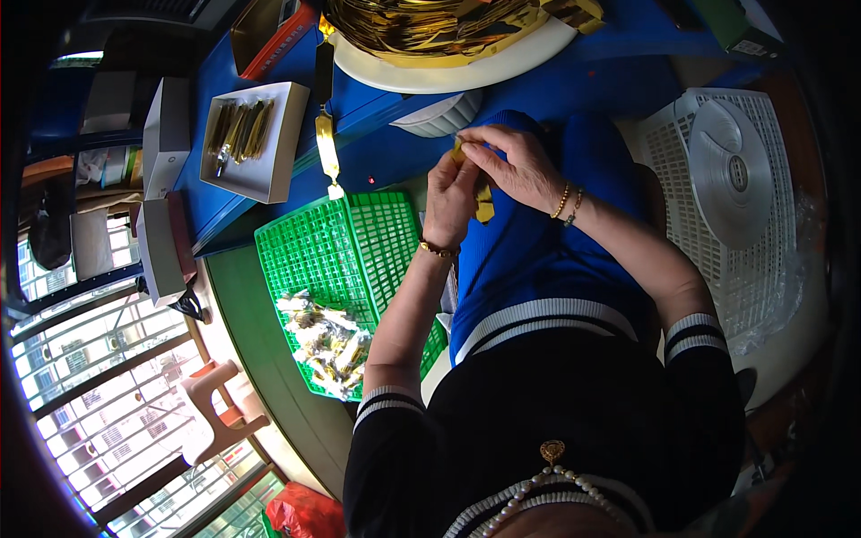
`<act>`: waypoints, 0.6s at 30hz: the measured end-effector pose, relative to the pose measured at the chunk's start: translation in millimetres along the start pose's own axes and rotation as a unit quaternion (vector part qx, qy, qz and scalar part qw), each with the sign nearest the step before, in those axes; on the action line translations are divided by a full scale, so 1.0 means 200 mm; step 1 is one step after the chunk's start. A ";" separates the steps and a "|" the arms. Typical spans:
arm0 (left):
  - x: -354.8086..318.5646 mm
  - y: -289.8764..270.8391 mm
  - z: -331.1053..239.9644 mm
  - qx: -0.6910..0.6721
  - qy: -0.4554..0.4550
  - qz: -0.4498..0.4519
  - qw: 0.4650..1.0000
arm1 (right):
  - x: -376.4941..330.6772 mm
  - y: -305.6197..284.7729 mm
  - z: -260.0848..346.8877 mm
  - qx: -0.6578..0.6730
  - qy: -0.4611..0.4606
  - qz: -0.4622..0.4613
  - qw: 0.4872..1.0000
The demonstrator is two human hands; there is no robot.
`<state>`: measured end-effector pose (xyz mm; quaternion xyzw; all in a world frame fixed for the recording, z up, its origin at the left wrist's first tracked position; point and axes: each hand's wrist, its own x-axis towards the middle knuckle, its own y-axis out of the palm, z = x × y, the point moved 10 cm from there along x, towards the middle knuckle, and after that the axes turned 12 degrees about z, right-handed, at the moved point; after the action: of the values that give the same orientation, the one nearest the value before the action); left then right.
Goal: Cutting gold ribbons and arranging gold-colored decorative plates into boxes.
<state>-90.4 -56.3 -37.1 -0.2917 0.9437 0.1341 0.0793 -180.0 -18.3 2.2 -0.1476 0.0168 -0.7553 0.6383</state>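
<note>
Above my lap, my left hand point(451, 199) and my right hand point(518, 166) meet with fingers pinched together on a gold foil strip point(485, 208). Its lower end hangs beside the left hand; the fingers cover the part between them. Beyond the hands, a large coil of shiny gold strip point(439, 40) lies on a round white plate point(466, 79). To the left, another gold strip point(326, 143) dangles from the blue table edge over a green plastic basket point(296, 238). Small silver and gold bundles point(327, 345) lie heaped in that basket.
A white box point(285, 148) of thin gold pieces point(242, 130) sits on the blue table point(215, 99), near a red box point(273, 40). On the right, a white reel point(734, 175) rests in a white crate point(665, 134). A pale stool point(208, 408) stands by the barred window.
</note>
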 end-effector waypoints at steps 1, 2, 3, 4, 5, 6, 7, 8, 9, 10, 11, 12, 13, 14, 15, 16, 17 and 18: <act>0.00 -0.03 -0.01 -0.010 -0.011 -0.017 1.000 | -0.01 0.01 0.00 0.002 0.001 0.001 1.000; 0.00 -0.07 -0.02 -0.039 0.004 -0.039 0.998 | -0.02 0.02 -0.03 0.001 0.046 0.015 0.999; 0.01 -0.10 -0.03 -0.067 0.020 -0.061 0.996 | -0.03 0.03 -0.07 -0.001 0.090 0.028 0.996; 0.00 -0.10 -0.05 -0.101 0.020 -0.060 0.993 | -0.05 0.06 -0.08 0.003 0.088 0.059 0.994; 0.00 -0.11 -0.05 -0.100 0.019 -0.062 0.993 | -0.07 0.09 -0.10 0.004 0.088 0.060 0.994; 0.01 -0.12 -0.05 -0.139 0.033 -0.063 0.988 | -0.09 0.12 -0.15 0.055 0.105 0.061 0.991; 0.02 -0.12 -0.06 -0.177 0.047 -0.063 0.981 | -0.12 0.16 -0.21 0.106 0.121 0.062 0.985; 0.02 -0.10 -0.07 -0.178 0.044 -0.046 0.982 | -0.12 0.21 -0.26 0.216 0.101 0.033 0.971; 0.02 -0.10 -0.07 -0.178 0.044 -0.046 0.982 | -0.12 0.20 -0.25 0.216 0.101 0.034 0.970; 0.01 -0.10 -0.08 -0.189 0.045 -0.053 0.980 | -0.11 0.25 -0.24 0.261 0.105 0.079 0.956; 0.01 -0.10 -0.08 -0.200 0.046 -0.059 0.977 | -0.11 0.29 -0.22 0.305 0.107 0.125 0.938; 0.01 -0.11 -0.09 -0.199 0.046 -0.061 0.977 | -0.11 0.28 -0.18 0.305 0.107 0.127 0.938; 0.01 -0.12 -0.09 -0.241 0.057 -0.064 0.967 | -0.13 0.30 -0.18 0.308 0.155 0.139 0.928; 0.01 -0.13 -0.10 -0.281 0.069 -0.068 0.955 | -0.15 0.32 -0.20 0.310 0.203 0.150 0.917; 0.01 -0.12 -0.10 -0.281 0.069 -0.067 0.955 | -0.15 0.31 -0.20 0.310 0.202 0.150 0.917; 0.01 -0.11 -0.10 -0.283 0.079 -0.067 0.954 | -0.15 0.30 -0.20 0.286 0.190 0.148 0.928; 0.01 -0.10 -0.10 -0.284 0.089 -0.067 0.952 | -0.15 0.28 -0.19 0.262 0.177 0.146 0.937; 0.01 -0.11 -0.11 -0.284 0.090 -0.078 0.951 | -0.14 0.27 -0.17 0.262 0.175 0.148 0.937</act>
<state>-80.6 -80.9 -21.8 -0.3855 0.8443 0.3632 -0.0816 -133.1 -6.9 -46.9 0.1642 -0.0485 -0.6435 0.7461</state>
